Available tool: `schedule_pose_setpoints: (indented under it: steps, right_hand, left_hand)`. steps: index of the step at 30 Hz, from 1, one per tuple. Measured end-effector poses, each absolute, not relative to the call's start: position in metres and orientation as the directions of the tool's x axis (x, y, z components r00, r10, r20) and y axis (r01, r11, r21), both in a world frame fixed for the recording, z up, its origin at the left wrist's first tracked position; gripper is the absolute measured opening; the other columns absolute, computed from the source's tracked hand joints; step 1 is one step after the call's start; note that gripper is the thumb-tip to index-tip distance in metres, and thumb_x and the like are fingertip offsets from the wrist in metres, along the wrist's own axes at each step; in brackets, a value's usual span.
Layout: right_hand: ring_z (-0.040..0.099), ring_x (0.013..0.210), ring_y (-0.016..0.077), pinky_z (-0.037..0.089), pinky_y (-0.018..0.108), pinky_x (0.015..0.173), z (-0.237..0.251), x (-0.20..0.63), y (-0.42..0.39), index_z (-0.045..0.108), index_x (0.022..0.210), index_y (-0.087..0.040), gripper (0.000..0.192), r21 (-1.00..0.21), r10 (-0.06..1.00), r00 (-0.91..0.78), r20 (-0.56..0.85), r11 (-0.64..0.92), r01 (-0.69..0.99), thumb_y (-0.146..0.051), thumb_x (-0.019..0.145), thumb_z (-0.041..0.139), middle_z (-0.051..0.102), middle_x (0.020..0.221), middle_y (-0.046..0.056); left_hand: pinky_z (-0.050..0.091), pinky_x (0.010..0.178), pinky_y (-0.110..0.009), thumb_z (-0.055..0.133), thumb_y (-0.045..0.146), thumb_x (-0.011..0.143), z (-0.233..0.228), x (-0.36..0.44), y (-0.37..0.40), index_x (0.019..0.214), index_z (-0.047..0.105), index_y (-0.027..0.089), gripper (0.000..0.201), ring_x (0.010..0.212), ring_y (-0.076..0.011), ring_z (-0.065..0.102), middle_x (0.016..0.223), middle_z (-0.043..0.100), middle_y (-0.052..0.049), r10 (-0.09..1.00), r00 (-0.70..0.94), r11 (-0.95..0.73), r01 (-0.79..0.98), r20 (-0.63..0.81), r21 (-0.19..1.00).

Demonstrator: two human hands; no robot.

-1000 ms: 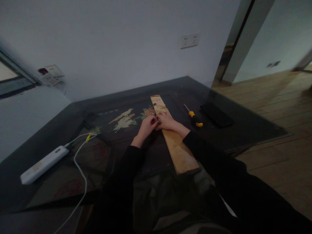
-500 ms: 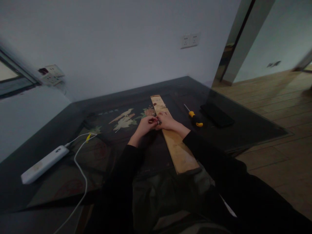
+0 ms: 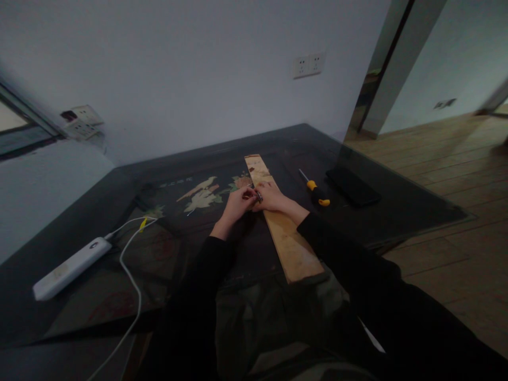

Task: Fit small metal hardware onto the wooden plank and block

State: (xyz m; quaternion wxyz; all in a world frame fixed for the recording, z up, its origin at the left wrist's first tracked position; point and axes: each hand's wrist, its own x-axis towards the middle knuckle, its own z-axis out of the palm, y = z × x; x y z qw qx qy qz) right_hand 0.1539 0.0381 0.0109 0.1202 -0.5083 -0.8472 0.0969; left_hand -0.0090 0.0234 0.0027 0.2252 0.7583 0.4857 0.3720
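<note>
A long, narrow wooden board (image 3: 291, 246) lies lengthwise on the dark table, its near end toward my lap. My right hand (image 3: 270, 196) rests across the board, fingers curled around a small dark metal piece (image 3: 259, 196) at its left edge. From the left, my left hand (image 3: 239, 202) meets it, thumb and fingertips pinched at the same piece. The piece is too small and dark to name. To the right of the board lies a screwdriver (image 3: 315, 189) with a yellow and black handle, its shaft pointing away from me.
A black phone-like slab (image 3: 353, 186) lies right of the screwdriver. At the left, a white power strip (image 3: 71, 267) has a white cable (image 3: 133, 280) that runs off the near table edge. The table (image 3: 420, 203) meets a wall with sockets (image 3: 309, 65).
Both hands stay at the board's left edge. My left hand has shifted very slightly, and the small metal piece appears turned a little. The board and screwdriver have not moved.
</note>
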Motion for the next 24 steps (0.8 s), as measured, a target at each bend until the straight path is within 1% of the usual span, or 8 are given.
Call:
schedule_pose_setpoints:
  steps: [6,11,14,19,24]
  right_hand:
    - [0.051,0.122,0.0327,0.041,0.042,0.102,0.0141,0.1539,0.0354,0.063,0.121,-0.016,0.063,-0.278,0.889,-0.447,0.102,0.457,0.845,-0.048,0.070,0.081,0.058,0.129,0.015]
    - [0.051,0.122,0.0324,0.039,0.042,0.105,0.0152,0.1533,0.0348,0.063,0.122,-0.015,0.061,-0.271,0.883,-0.457,0.102,0.467,0.842,-0.047,0.072,0.079,0.059,0.128,0.014]
    - [0.052,0.122,0.0326,0.039,0.042,0.105,0.0172,0.1528,0.0329,0.062,0.123,-0.014,0.059,-0.269,0.888,-0.449,0.098,0.458,0.847,-0.044,0.074,0.077,0.059,0.128,0.015]
    - [0.051,0.123,0.0327,0.041,0.042,0.103,0.0181,0.1530,0.0317,0.063,0.121,-0.016,0.056,-0.273,0.888,-0.451,0.090,0.457,0.846,-0.045,0.075,0.076,0.058,0.128,0.014]
    - [0.050,0.123,0.0326,0.041,0.043,0.103,0.0127,0.1541,0.0351,0.062,0.124,-0.016,0.065,-0.273,0.883,-0.457,0.106,0.468,0.841,-0.051,0.071,0.079,0.058,0.129,0.015]
  left_hand:
    - [0.051,0.085,-0.032,0.064,0.016,0.084,0.0038,-0.0065,0.0199,0.087,0.064,0.019,0.005,0.086,-0.0184,0.065,0.090,0.072,-0.003,0.872,0.277,-0.476,0.668,0.403,0.571]
    - [0.049,0.084,-0.033,0.063,0.017,0.086,0.0011,-0.0031,0.0184,0.085,0.061,0.020,0.005,0.088,-0.0194,0.063,0.090,0.070,-0.004,0.848,0.288,-0.503,0.698,0.444,0.509]
    - [0.048,0.084,-0.033,0.063,0.016,0.086,-0.0015,-0.0020,0.0186,0.084,0.060,0.020,0.006,0.087,-0.0192,0.063,0.089,0.069,-0.004,0.845,0.276,-0.503,0.702,0.459,0.503]
    - [0.048,0.082,-0.031,0.064,0.017,0.085,-0.0023,-0.0039,0.0201,0.082,0.059,0.020,0.007,0.086,-0.0184,0.062,0.087,0.068,-0.004,0.838,0.281,-0.516,0.685,0.467,0.514]
    - [0.048,0.078,-0.029,0.064,0.022,0.087,-0.0017,-0.0058,0.0207,0.082,0.061,0.019,0.006,0.080,-0.0166,0.063,0.083,0.068,-0.002,0.856,0.245,-0.491,0.664,0.456,0.565]
